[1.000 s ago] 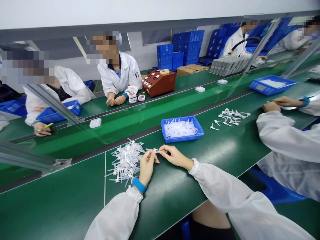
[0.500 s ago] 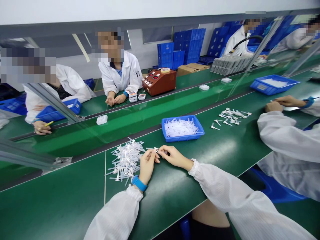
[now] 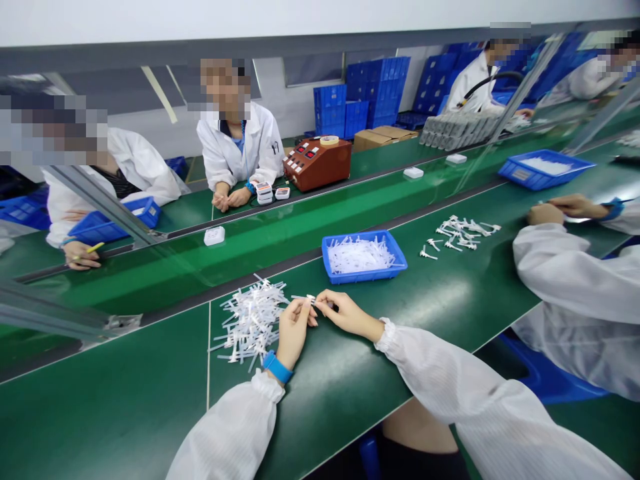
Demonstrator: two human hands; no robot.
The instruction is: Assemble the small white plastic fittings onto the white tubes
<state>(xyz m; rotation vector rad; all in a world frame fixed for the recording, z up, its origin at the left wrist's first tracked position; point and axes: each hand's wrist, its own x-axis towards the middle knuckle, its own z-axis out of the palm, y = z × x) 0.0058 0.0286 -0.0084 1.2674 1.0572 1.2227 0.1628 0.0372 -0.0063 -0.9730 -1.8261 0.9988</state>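
While pinching one part (image 3: 311, 299) between fingertips of left hand (image 3: 293, 330) and right hand (image 3: 345, 313), holds it just above the mat (image 3: 325, 380), likely for control; pile (image 3: 253, 320) just left of fingers, tray (image 3: 365, 277) beyond.

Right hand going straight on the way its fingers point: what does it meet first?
The left hand, fingers just across the small white part both hands pinch. Past it, probably the pile of white parts.
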